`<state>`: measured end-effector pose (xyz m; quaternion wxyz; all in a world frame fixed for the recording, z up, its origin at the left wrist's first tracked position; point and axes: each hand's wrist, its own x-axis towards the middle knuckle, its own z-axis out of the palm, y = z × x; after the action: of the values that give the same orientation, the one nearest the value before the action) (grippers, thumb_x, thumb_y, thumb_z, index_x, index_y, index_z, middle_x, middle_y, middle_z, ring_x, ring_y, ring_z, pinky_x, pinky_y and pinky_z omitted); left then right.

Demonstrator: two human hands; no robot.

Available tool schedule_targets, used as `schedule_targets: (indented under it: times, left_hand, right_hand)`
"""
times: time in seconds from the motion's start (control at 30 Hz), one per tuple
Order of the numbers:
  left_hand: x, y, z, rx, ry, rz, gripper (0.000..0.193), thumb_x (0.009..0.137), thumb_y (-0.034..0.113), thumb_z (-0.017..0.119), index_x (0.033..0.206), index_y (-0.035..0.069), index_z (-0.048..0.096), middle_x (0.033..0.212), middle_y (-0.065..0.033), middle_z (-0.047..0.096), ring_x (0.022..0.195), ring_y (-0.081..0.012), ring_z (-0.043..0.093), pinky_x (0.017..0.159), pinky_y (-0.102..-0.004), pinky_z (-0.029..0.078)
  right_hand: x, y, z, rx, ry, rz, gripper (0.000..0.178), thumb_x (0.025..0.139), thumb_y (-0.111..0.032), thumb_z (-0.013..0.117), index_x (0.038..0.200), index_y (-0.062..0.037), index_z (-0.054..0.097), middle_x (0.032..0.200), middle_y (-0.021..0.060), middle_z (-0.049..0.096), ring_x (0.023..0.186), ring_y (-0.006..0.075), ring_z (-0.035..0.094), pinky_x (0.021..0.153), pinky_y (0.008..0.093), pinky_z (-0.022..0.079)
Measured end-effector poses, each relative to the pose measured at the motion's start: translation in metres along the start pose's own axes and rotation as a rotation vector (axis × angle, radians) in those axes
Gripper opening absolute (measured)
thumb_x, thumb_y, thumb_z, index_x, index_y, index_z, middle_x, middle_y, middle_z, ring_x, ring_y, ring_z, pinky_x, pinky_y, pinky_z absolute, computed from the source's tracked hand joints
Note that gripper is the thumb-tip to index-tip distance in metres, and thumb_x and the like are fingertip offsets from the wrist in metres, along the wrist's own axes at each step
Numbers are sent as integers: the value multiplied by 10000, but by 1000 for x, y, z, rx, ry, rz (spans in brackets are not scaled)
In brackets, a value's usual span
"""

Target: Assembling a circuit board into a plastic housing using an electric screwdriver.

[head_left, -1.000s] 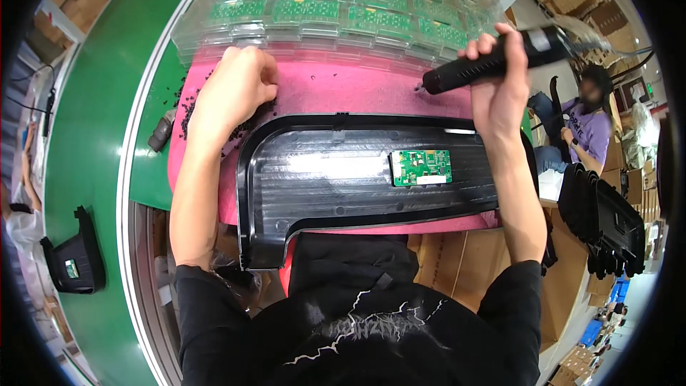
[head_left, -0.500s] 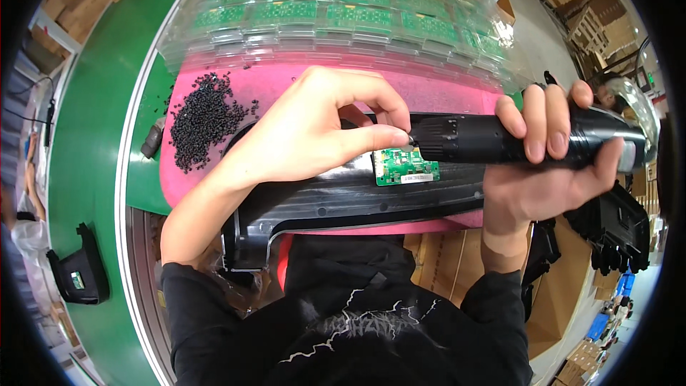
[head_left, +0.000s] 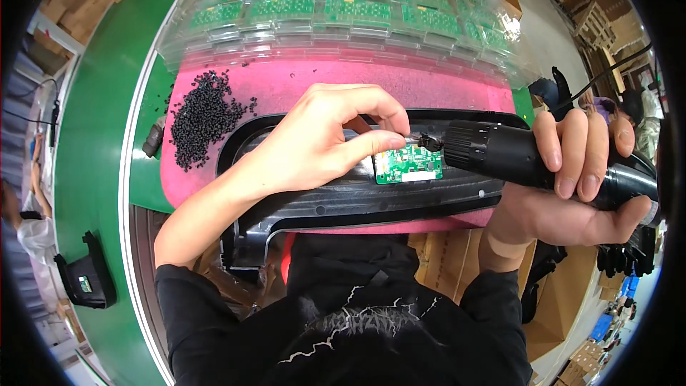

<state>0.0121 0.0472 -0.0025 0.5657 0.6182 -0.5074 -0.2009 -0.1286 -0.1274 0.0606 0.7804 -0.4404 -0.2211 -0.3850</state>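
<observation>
My right hand point(head_left: 564, 186) grips a black electric screwdriver point(head_left: 493, 149) held sideways, its nose toward the left. Just off that nose is a small cluster of black pieces point(head_left: 429, 143), too small to make out clearly. Thumb and fingers of my left hand point(head_left: 336, 136) pinch together beside the cluster; what is between the fingertips I cannot make out. Under them a green circuit board point(head_left: 407, 166) sits inside a long, curved black plastic housing point(head_left: 343, 204). To the left of the housing lies a heap of small black screws point(head_left: 207, 118).
Beneath the housing is a pink mat point(head_left: 371, 82). Stacked clear trays point(head_left: 357, 11) of green boards stand behind it. On the green surface at left lie a small dark object point(head_left: 153, 139) and another black housing point(head_left: 89, 271) with a board. A person point(head_left: 36, 225) is at the far left.
The screwdriver and my right hand have moved right and a little nearer to me, away from my left fingertips. The black cluster now shows in the gap. My left hand has barely shifted.
</observation>
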Motion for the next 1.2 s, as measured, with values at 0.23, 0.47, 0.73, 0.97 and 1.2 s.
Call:
schedule_targets:
  times: [0.23,0.47,0.73,0.97,1.2]
  left_hand:
    - [0,-8,2,144,-44,40,92,865,17,657,944,-21,630,909,-85,651,813,-164,655,703,-280,533]
    - [-1,-15,7,286,-78,199,110,866,-1,641,963,-22,595,873,-113,632,792,-233,658,703,-325,516]
    - [-5,-13,9,324,-84,245,165,824,-17,674,957,-21,576,891,-119,620,811,-272,650,704,-342,519]
    - [-6,-15,12,453,-71,374,213,773,4,705,938,-19,573,894,-130,610,802,-314,625,685,-365,516]
    - [-5,-14,13,481,90,504,158,713,23,776,827,-3,669,797,-78,662,720,-217,659,618,-312,530]
  right_hand:
    - [-2,0,2,12,-50,6,436,820,-454,669,1006,-110,477,624,-64,474,529,64,453,617,231,391]
    - [-7,1,0,19,-69,40,452,820,-485,665,1007,-117,482,631,-58,458,532,71,443,606,253,389]
    - [-13,3,-1,-49,-101,97,461,828,-520,648,1020,-131,490,639,-61,470,549,67,463,616,254,396]
    - [-14,8,-6,-128,-191,107,459,846,-553,596,1009,-133,505,635,-57,487,542,76,484,579,258,407]
    - [-15,5,-12,-138,-193,94,481,875,-517,563,1035,-66,514,668,-11,496,531,101,433,579,284,384]
